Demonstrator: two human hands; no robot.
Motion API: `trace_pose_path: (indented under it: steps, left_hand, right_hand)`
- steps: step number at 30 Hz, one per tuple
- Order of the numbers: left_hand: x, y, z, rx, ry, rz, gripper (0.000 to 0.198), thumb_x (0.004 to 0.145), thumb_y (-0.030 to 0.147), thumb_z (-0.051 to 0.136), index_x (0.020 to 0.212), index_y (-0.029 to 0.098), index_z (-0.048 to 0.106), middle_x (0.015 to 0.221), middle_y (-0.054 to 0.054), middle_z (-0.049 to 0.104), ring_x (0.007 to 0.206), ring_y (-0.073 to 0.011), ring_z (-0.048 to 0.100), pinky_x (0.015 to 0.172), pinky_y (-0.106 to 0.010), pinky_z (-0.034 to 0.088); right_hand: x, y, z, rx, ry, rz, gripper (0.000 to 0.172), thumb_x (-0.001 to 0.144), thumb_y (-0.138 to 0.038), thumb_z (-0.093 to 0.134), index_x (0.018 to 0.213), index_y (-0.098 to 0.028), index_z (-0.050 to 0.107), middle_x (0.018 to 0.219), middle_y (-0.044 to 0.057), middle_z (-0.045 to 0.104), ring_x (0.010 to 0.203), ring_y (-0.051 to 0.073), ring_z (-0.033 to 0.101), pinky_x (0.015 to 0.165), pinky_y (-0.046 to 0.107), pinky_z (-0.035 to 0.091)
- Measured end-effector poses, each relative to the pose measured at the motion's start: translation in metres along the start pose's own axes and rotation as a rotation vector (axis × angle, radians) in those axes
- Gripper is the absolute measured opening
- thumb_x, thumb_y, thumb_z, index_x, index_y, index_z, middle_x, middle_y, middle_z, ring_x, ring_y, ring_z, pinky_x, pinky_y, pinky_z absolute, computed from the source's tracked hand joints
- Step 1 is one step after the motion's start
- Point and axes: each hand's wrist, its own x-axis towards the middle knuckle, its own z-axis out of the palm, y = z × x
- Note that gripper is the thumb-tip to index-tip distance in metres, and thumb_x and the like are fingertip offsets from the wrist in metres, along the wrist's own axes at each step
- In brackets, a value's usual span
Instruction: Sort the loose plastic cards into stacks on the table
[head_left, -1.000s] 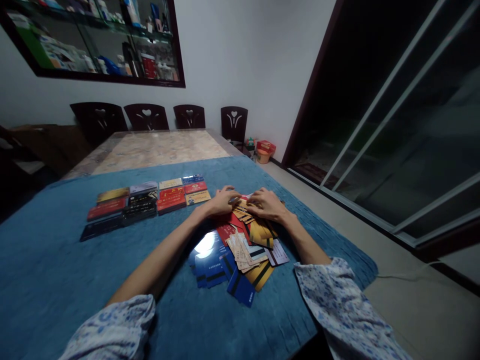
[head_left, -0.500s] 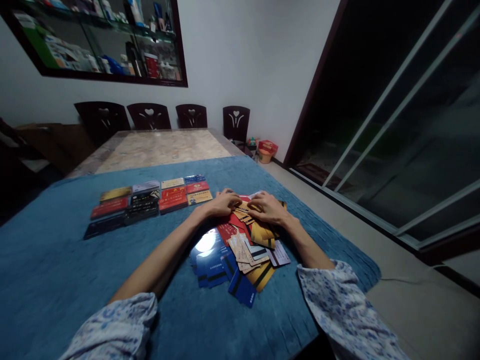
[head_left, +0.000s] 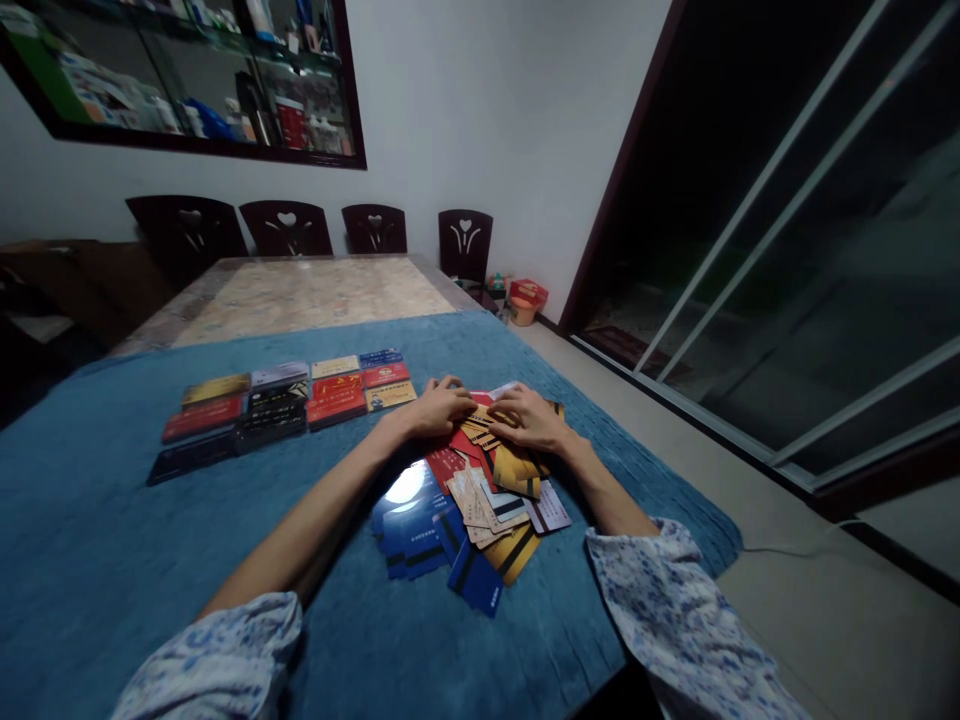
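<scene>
A loose spread of cards lies on the blue cloth point(head_left: 360, 640) in front of me. My left hand point(head_left: 444, 408) rests at the far left side of the spread, fingers curled onto a fan of gold cards point(head_left: 480, 430). Across from it, my right hand point(head_left: 527, 416) bends its fingers over the same fan from the right. Nearer to me are overlapping blue cards point(head_left: 420, 540), beige cards point(head_left: 469, 505), a red card point(head_left: 444, 465) and yellow-gold cards point(head_left: 516, 472). A pale purple card point(head_left: 550, 508) sticks out on the right. My fingertips are partly hidden.
Neat stacks of cards stand in rows to the left, among them a red stack point(head_left: 335, 398) and a black stack point(head_left: 271, 412). Beyond the cloth shows the bare tabletop point(head_left: 315, 290). Dark chairs point(head_left: 465, 243) line the far side; a glass door point(head_left: 750, 250) is at right.
The whole view has shifted slightly, so everything sits a little further left. Both hands stay on the gold cards with hardly any change in their pose.
</scene>
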Motion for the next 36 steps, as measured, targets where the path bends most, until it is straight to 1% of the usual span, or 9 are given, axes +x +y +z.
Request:
trace_pose_path:
  steps: [6,9,14,18,21,26,31,34,36]
  left_hand:
    - [0.001,0.000,-0.001,0.046,0.007,0.021,0.048,0.079,0.005,0.052,0.118,0.026,0.070,0.128,-0.006,0.069,0.129,-0.0299,0.043,0.098,-0.047,0.034]
    - [0.001,-0.001,-0.003,0.077,0.029,0.032,0.044,0.077,0.005,0.053,0.112,0.024,0.072,0.120,-0.007,0.072,0.127,-0.0292,0.046,0.097,-0.045,0.036]
    - [0.001,-0.001,-0.002,0.169,0.168,0.050,0.032,0.081,0.005,0.051,0.100,0.018,0.072,0.106,-0.011,0.073,0.118,-0.0272,0.053,0.095,-0.043,0.039]
    - [0.001,0.003,-0.001,0.260,0.250,0.033,0.026,0.085,0.006,0.050,0.100,0.015,0.069,0.100,-0.013,0.073,0.109,-0.0279,0.056,0.092,-0.043,0.040]
    - [-0.001,0.008,-0.003,0.270,0.278,0.004,0.022,0.086,0.009,0.051,0.100,0.014,0.067,0.101,-0.015,0.071,0.106,-0.0286,0.057,0.094,-0.044,0.039]
    - [-0.002,0.016,-0.010,0.190,0.298,-0.049,0.023,0.087,0.011,0.050,0.103,0.015,0.066,0.101,-0.015,0.069,0.103,-0.0302,0.056,0.094,-0.046,0.038]
    - [0.002,0.016,-0.008,0.141,0.313,-0.129,0.019,0.088,0.017,0.058,0.106,0.015,0.063,0.105,-0.015,0.068,0.103,-0.0296,0.056,0.092,-0.043,0.037]
    - [0.004,0.015,-0.007,0.116,0.284,-0.163,0.026,0.087,0.022,0.063,0.112,0.016,0.061,0.110,-0.013,0.068,0.104,-0.0289,0.056,0.091,-0.042,0.037]
    - [0.004,0.016,-0.006,0.099,0.275,-0.175,0.031,0.087,0.020,0.062,0.118,0.016,0.058,0.114,-0.012,0.068,0.106,-0.0282,0.057,0.091,-0.040,0.037]
  right_hand:
    - [0.000,0.002,-0.003,0.026,0.035,-0.057,0.019,0.094,-0.033,0.063,0.093,-0.021,0.078,0.088,0.007,0.076,0.085,0.019,0.061,0.087,0.036,0.045]
    - [-0.001,0.003,-0.005,0.017,0.074,-0.077,0.021,0.096,-0.033,0.060,0.094,-0.021,0.078,0.087,0.007,0.077,0.083,0.019,0.061,0.083,0.035,0.045]
    - [-0.002,0.007,-0.001,-0.082,0.190,-0.062,0.023,0.098,-0.031,0.056,0.096,-0.022,0.077,0.088,0.008,0.076,0.083,0.020,0.059,0.077,0.034,0.044]
    - [0.000,0.008,0.005,-0.145,0.268,-0.009,0.027,0.100,-0.031,0.053,0.095,-0.021,0.077,0.087,0.009,0.076,0.084,0.021,0.058,0.076,0.034,0.044]
    - [0.001,0.005,0.005,-0.147,0.287,0.040,0.032,0.102,-0.032,0.048,0.095,-0.022,0.077,0.086,0.009,0.075,0.086,0.022,0.058,0.077,0.034,0.045]
    - [0.001,0.000,0.003,-0.106,0.295,0.138,0.037,0.103,-0.035,0.043,0.099,-0.022,0.077,0.087,0.010,0.074,0.089,0.023,0.059,0.082,0.036,0.047]
    - [0.001,-0.001,0.005,-0.055,0.331,0.182,0.036,0.103,-0.036,0.043,0.102,-0.023,0.077,0.088,0.009,0.075,0.087,0.023,0.060,0.082,0.035,0.048]
    - [0.001,-0.001,0.007,-0.041,0.310,0.197,0.033,0.103,-0.034,0.045,0.101,-0.022,0.076,0.091,0.009,0.075,0.087,0.023,0.061,0.082,0.035,0.048]
    - [0.002,-0.001,0.008,-0.026,0.295,0.207,0.030,0.101,-0.031,0.047,0.103,-0.022,0.076,0.093,0.009,0.075,0.087,0.023,0.061,0.082,0.034,0.049]
